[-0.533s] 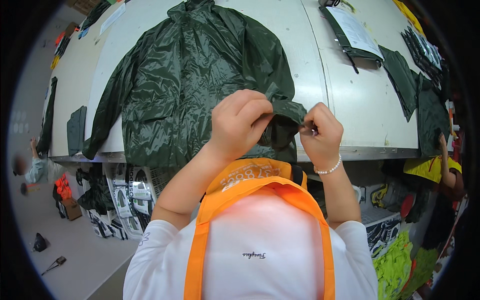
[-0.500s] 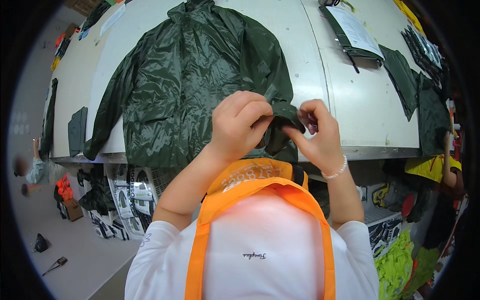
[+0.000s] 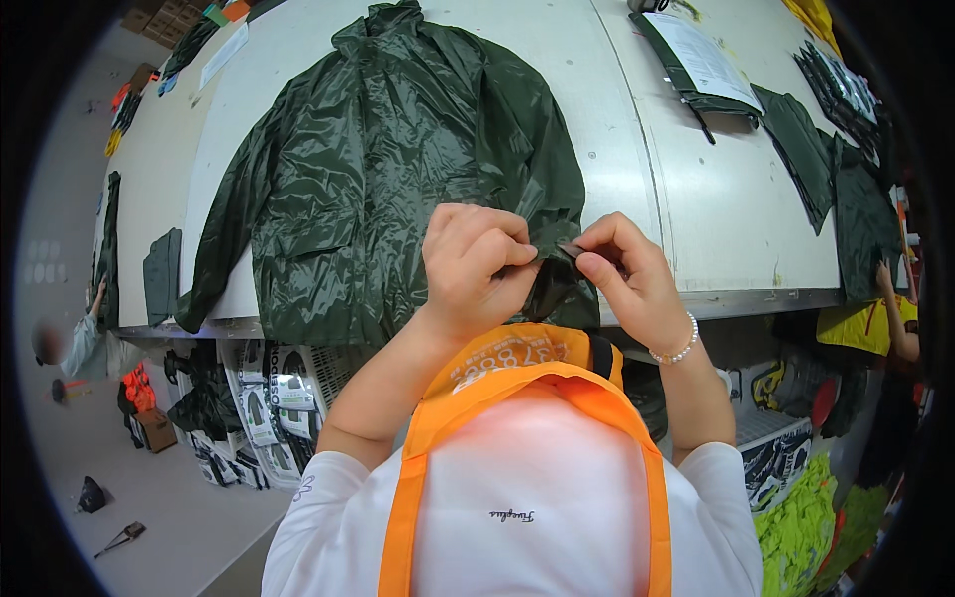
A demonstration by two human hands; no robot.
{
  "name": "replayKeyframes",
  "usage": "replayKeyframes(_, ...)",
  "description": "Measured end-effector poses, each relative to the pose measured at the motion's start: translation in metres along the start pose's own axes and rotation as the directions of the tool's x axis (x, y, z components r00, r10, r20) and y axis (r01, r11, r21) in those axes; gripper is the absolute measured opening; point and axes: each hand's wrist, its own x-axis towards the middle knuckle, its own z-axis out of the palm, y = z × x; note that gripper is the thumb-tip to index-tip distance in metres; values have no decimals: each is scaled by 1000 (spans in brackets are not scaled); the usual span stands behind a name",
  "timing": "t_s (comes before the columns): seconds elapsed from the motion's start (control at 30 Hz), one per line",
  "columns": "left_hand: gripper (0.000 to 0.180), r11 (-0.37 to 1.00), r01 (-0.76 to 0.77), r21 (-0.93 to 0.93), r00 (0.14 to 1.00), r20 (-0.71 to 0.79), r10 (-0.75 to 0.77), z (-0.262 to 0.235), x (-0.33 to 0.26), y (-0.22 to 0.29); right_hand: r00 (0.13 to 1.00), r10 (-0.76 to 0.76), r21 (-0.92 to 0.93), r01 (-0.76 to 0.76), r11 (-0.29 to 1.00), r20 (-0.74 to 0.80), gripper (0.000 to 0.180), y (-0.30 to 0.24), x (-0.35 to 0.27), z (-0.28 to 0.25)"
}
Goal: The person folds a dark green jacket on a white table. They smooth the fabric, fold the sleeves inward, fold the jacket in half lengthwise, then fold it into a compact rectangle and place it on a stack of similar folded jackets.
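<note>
A dark green, shiny rain jacket (image 3: 368,169) lies spread on the white table, its collar at the far side and its hem along the near edge. One of its sleeves reaches toward me on the right. My left hand (image 3: 479,264) pinches the end of that sleeve from the left. Opposite it, my right hand (image 3: 629,269), with a beaded bracelet at the wrist, pinches the same edge between thumb and fingertips. A stretch of cuff runs between the two hands, lifted off the table. The sleeve's lower part hangs beneath them.
The white table (image 3: 716,229) has a metal front edge. Papers (image 3: 701,60) on a dark green folded piece lie at the far right, beside more dark green garments (image 3: 801,159). Below stand white crates (image 3: 288,398) and bright yellow-green clothing (image 3: 801,522). Other people work at both sides.
My right hand has closed in on the cuff edge, its fingers now pinched together. Both hands stay at the sleeve end. The whole view has shifted slightly.
</note>
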Motion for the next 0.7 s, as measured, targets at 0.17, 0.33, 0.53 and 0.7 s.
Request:
replayKeyframes(0.17, 31, 997, -58, 48, 997, 54, 55, -3, 0, -4, 999, -26, 24, 27, 999, -22, 14, -1, 3, -3)
replayKeyframes(0.33, 27, 977, -159, 145, 980, 143, 138, -3, 3, -2, 998, -29, -163, 39, 986, 63, 16, -17, 6, -12)
replayKeyframes(0.53, 25, 985, -103, 138, 988, 131, 85, -2, 3, -3, 998, -31, -202, 42, 978, 55, 23, -16, 10, -15)
replayKeyframes(0.7, 14, 852, 522, -42, 845, 155, -511, 3, 0, -10, 998, 70, 13, -70, 997, 5, 55, 5, 2, -18)
